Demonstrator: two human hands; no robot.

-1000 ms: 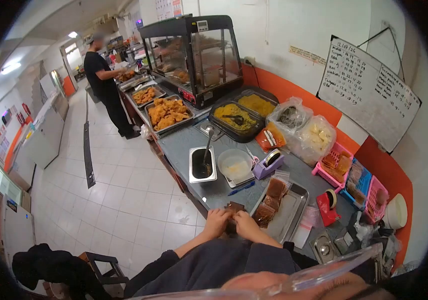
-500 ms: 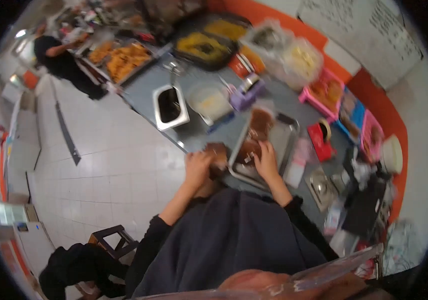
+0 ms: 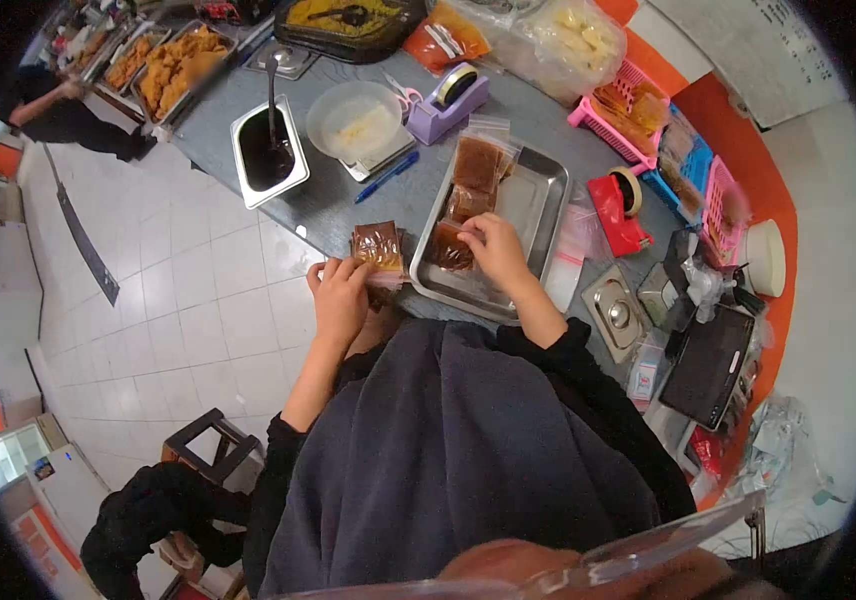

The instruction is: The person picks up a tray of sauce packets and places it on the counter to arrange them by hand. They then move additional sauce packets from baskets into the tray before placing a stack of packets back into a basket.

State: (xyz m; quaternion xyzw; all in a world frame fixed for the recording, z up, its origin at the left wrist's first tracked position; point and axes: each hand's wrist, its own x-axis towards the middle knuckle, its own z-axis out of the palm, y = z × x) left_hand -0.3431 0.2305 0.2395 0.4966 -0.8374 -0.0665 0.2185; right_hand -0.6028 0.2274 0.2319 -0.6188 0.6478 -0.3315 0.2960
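My left hand is at the near table edge, its fingers closed on the left side of a small stack of brown sauce packets in clear zip bags. My right hand pinches the edge of one sauce packet, which lies in the near left part of a shallow metal tray. Farther up the tray's left side, more filled packets overlap in a row. The thumb side of my left hand is partly hidden.
A deep metal container of dark sauce holds a ladle. Nearby are a plastic bowl, a blue pen, a purple tape dispenser and a red one. Baskets line the right. Another person bends low at left.
The view has shifted and sharpened, so the table sits higher and farther left. My left hand is lower against the packet stack. My right hand stays at the packet in the tray.
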